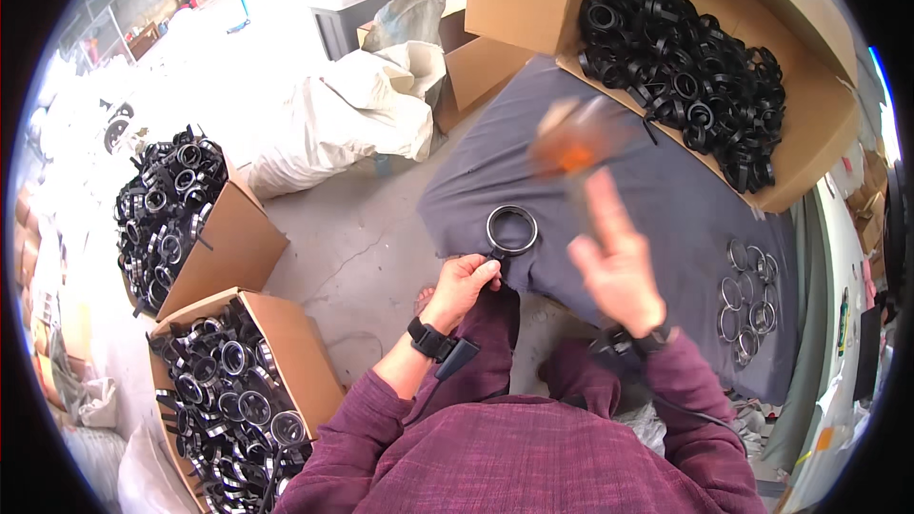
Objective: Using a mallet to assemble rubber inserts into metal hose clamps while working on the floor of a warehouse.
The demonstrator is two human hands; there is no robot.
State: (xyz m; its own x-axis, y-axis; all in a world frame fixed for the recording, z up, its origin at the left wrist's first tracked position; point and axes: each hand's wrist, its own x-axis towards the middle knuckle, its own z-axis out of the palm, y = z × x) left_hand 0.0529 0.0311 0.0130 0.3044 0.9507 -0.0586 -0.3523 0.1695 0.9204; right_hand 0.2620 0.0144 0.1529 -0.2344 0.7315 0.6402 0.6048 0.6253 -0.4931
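Note:
My left hand [463,287] pinches the short tab of a black ring-shaped part [491,231] with a silvery inner rim. The ring lies flat near the front edge of a cloth-covered table [476,171], and the fingers cover most of its tab. Up and to the right of it, my right hand [617,276] is closed around the handle of a hammer-like tool [577,145]. The tool's orange-brown head is smeared by motion, so its exact shape is unclear. It appears raised over the table, apart from the ring.
Several thin metal rings [759,316] lie at the table's right side. A tipped cardboard box [819,148] of black ring parts stands at the far right. Two boxes [238,238] [305,352] of silver-rimmed black parts stand at left. A white sack [343,119] lies behind.

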